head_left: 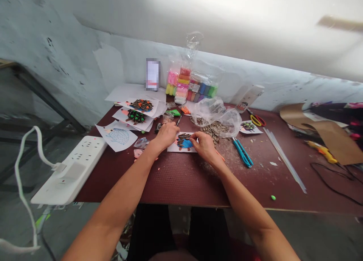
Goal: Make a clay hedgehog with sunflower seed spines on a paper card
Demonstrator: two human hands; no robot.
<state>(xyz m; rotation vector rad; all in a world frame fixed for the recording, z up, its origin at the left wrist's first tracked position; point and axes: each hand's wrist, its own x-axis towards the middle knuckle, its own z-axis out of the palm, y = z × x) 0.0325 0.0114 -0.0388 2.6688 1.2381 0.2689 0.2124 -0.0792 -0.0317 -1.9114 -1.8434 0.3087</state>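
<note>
Hands [185, 141] partly cover the hedgehog picture [185, 143] (fingertips unclear).

Passage: tabletop [176, 181], near side of hedgehog card [171, 148]. Seed pile [213, 130] blocks right-rear; blue tool [242, 153] lies farther right.

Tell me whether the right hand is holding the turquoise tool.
No, the turquoise tool lies on the table, apart from the right hand, whose fingers are at the blue hedgehog picture.
</note>
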